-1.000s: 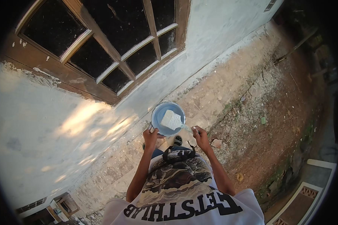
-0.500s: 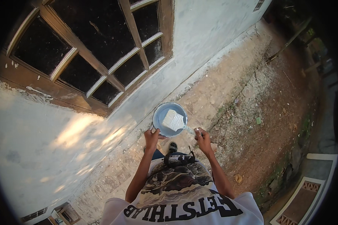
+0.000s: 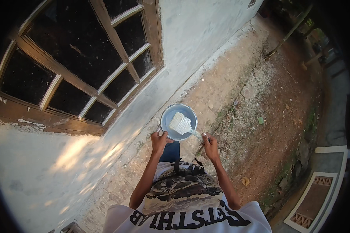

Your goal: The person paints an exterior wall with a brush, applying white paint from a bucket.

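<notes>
In the head view, the only one, a bucket (image 3: pixel 165 118) is held out in front of the body, above the walkway (image 3: pixel 229 66). Its near left edge is gripped by the left hand (image 3: pixel 159 141); the handle of a wide brush (image 3: pixel 181 123) is pinched in the right hand (image 3: pixel 210 145). The hands are kept apart, one at each side of the bucket. The brush head, thickly covered in white, is held at the bucket's mouth — whether liquid is touched underneath cannot be told, nor how full the bucket is.

As for progress, the brush appears already loaded, and no stroke is being laid at this moment. The wall (image 3: pixel 31 171) is seen to be pale nearly all over, with grey blotches showing here and there, so an uneven coat may be judged (or simply weathering — the two cannot be separated). White smears are left on the brown wooden frame (image 3: pixel 116 42) of the window. How much work remains cannot be measured from here.
</notes>
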Tool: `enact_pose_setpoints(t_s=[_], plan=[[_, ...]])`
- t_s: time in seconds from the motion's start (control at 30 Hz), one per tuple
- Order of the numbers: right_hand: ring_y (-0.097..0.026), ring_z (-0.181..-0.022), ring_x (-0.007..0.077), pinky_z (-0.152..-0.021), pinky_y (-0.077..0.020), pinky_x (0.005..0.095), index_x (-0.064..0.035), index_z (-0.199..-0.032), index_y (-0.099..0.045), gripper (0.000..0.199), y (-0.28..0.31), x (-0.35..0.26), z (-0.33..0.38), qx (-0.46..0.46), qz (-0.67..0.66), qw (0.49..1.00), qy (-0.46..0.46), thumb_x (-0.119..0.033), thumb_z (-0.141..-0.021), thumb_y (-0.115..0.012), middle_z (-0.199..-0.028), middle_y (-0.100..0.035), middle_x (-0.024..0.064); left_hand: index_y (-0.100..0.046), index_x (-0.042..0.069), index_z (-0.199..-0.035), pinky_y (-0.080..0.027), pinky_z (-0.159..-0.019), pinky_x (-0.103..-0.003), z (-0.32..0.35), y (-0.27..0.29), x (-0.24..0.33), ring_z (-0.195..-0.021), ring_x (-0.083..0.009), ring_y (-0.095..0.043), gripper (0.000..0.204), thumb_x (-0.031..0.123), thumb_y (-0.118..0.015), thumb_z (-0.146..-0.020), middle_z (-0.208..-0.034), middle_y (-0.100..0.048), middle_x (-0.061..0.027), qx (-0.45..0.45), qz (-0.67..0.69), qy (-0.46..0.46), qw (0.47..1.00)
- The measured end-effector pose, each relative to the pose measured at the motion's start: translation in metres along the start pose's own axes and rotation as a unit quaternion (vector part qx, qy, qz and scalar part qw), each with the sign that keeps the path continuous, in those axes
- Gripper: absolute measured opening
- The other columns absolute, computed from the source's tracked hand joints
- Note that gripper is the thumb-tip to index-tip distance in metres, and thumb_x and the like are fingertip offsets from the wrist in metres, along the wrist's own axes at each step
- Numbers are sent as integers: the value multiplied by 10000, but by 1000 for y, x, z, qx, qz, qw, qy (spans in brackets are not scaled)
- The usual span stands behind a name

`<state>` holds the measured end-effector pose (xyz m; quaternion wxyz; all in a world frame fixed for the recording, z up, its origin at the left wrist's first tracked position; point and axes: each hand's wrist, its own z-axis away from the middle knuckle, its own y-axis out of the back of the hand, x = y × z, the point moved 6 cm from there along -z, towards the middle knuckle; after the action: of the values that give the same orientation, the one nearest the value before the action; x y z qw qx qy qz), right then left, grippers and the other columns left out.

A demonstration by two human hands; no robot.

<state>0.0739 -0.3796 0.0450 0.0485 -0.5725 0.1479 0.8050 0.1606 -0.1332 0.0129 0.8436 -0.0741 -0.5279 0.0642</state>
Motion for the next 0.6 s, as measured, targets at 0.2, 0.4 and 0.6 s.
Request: enact_pose_setpoints(t_s=[0.2,0.4,0.6], plan=[[-336,-574,49,-516,-298,246,-51,-745,-514,374,13,-6,-38,31,-33,999,18,-335,-987,-503,-606,-363,-61,-478,-145,-1189,-600,-544,-334,-34,-32,15,-632,-298,-694,349,11,-516,-879,-877,-649,-223,-21,-20,13,999],[-324,-570,50,-517,-288,251,-57,-741,-514,377,28,-31,-93,47,-74,996,7,-342,-988,-502,-612,-358,-65,-512,-138,-1167,-587,-519,-327,-84,-62,31,-595,-286,-687,344,12,-530,-857,-860,-653,-214,-15,2,18,1000],[-332,-573,55,-524,-301,248,-46,-769,-536,369,48,-48,-157,-4,-79,997,3,-340,-989,-499,-625,-371,-62,-526,-148,-1103,-586,-506,-343,-139,-97,45,-574,-304,-680,304,16,-539,-847,-849,-650,-217,5,-8,21,1000]])
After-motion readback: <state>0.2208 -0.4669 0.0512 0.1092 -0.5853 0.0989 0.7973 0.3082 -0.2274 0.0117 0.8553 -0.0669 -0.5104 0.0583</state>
